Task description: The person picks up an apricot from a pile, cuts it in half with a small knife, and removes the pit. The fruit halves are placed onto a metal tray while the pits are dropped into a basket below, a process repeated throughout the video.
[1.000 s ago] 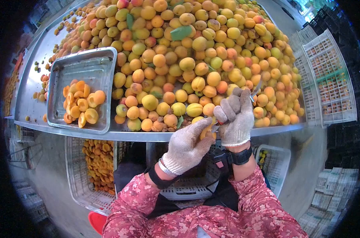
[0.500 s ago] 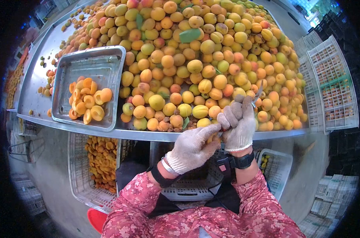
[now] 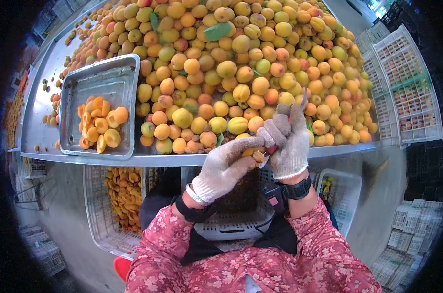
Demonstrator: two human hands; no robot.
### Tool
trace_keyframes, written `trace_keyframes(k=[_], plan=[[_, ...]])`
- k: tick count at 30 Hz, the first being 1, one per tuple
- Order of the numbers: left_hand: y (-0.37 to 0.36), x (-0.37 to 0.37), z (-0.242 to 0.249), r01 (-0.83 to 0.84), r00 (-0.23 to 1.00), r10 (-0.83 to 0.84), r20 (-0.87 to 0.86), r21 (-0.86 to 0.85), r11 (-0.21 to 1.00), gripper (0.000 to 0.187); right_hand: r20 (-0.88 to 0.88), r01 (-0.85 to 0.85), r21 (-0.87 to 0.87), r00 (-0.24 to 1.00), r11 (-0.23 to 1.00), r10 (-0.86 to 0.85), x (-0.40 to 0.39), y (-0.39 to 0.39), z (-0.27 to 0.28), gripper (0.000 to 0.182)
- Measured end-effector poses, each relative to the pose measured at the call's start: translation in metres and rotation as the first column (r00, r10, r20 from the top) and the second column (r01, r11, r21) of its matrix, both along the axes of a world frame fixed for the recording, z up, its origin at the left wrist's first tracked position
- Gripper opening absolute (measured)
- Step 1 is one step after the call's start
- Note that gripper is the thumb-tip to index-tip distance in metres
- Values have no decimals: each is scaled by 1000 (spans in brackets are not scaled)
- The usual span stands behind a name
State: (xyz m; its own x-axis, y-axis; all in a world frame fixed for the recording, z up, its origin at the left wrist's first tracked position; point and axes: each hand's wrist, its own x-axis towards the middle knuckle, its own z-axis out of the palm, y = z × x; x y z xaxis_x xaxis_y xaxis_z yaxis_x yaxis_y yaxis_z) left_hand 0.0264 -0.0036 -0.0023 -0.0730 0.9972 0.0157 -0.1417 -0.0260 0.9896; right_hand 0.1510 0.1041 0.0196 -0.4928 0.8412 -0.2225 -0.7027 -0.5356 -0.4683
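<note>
My left hand (image 3: 227, 165), in a pale knitted glove, is closed round an apricot (image 3: 253, 155) that looks partly cut. Beside it on the right, my gloved right hand (image 3: 287, 141) grips a knife with a red handle. One metal end of the knife (image 3: 304, 99) sticks up past the fingers, and a small bright part shows near the fruit. Both hands are close together over the table's front edge. A big heap of whole apricots (image 3: 226, 69) lies behind them. To the left, a metal tray (image 3: 136, 97) holds several apricot halves (image 3: 101, 125).
The metal table's front edge (image 3: 172, 160) runs below the heap. Under it stand a white crate (image 3: 92, 215) of apricot halves, a crate (image 3: 231, 229) below my hands and another crate (image 3: 346, 205) at right. Stacked crates (image 3: 412, 88) flank the table's right side.
The view has shifted, with the tray and heap sitting a little farther left and up. My left hand has tilted, and the cut apricot with a bright blade part now shows between my hands.
</note>
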Motion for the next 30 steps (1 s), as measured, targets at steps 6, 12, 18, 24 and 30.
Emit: trace_keyframes(k=[6, 12, 18, 24, 30], plan=[[0, 2, 0, -80, 995, 84, 52, -77, 994, 35, 313, 18, 266, 944, 964, -104, 6, -12, 11, 24], [-2, 7, 6, -160, 985, 165, 60, -73, 984, 35, 810, -552, 575, 487, 603, -327, 25, -24, -7, 48], [-13, 12, 6, -213, 970, 209, -120, -14, 977, 35, 742, -518, 553, 662, 653, -104, 33, -26, -16, 38], [-36, -25, 33, -523, 831, 512, -218, 7, 852, 32, 814, -692, 547, 571, 471, -107, 31, -41, -11, 29], [-68, -147, 39, -719, 295, 796, -528, 427, 549, 32, 734, -564, 649, 641, 511, -225, 40, -44, 0, 27]])
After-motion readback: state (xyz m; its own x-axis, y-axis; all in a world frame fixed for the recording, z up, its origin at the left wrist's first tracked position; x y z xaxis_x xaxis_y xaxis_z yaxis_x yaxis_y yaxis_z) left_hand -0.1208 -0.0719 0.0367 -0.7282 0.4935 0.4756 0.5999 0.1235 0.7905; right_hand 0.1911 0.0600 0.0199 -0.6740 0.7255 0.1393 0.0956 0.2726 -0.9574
